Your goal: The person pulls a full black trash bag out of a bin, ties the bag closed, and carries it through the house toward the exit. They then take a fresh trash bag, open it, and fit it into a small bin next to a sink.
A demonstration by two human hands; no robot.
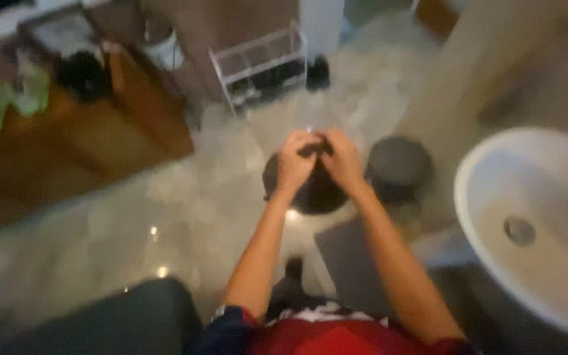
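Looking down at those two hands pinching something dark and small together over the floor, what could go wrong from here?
The left hand and right hand pinch a small dark thing, too blurred to identify, high above the glossy floor. If the grip slips, it could drop and perhaps roll toward the shoe rack. It might instead land in the dark round bin directly beneath. The white basin juts out close to the right elbow, so a bump seems possible.
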